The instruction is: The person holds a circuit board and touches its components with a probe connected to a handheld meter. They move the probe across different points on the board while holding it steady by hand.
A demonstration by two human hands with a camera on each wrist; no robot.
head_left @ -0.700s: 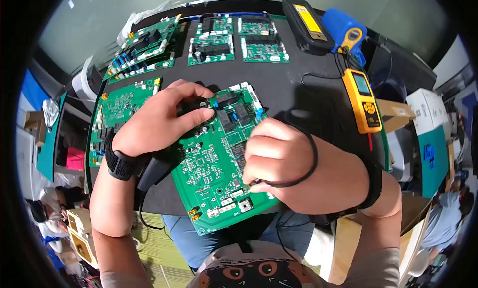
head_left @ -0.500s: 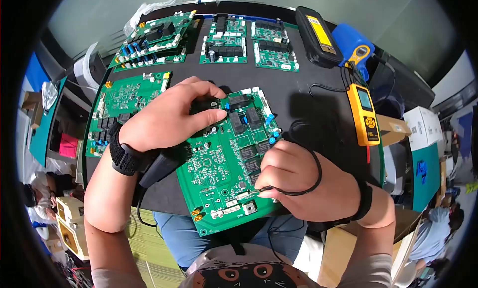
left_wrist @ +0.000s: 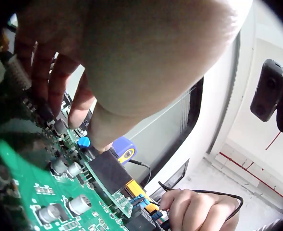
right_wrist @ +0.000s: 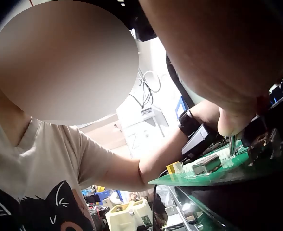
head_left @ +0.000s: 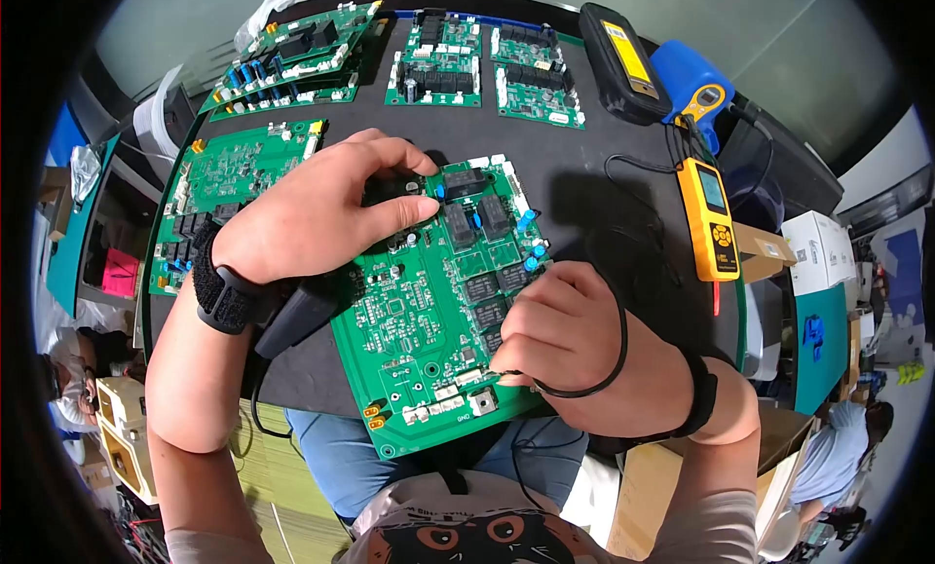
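A large green circuit board (head_left: 399, 320) lies tilted at the front of the dark mat, its lower corner past the table edge. My left hand (head_left: 312, 208) grips the board by its upper left part, thumb and forefinger beside a black relay (head_left: 463, 182). My right hand (head_left: 575, 320) pinches the end of a black cable (head_left: 619, 320), which loops over the back of that hand. A thin metal tip (right_wrist: 233, 144) sticks down from the fingers close to the white connectors (head_left: 443, 400) in the right wrist view. Part of the board is hidden under both hands.
Another green board (head_left: 239, 174) lies at left, with stacked boards (head_left: 292, 62) behind it. Several smaller boards (head_left: 438, 82) sit at the back. A yellow handheld meter (head_left: 714, 223), a black case (head_left: 623, 62) and a blue and yellow device (head_left: 691, 82) stand at right.
The head view has shifted a little, moving the whole scene within it. My right hand has turned slightly, so more of the pinched cable end shows. The left hand keeps its hold.
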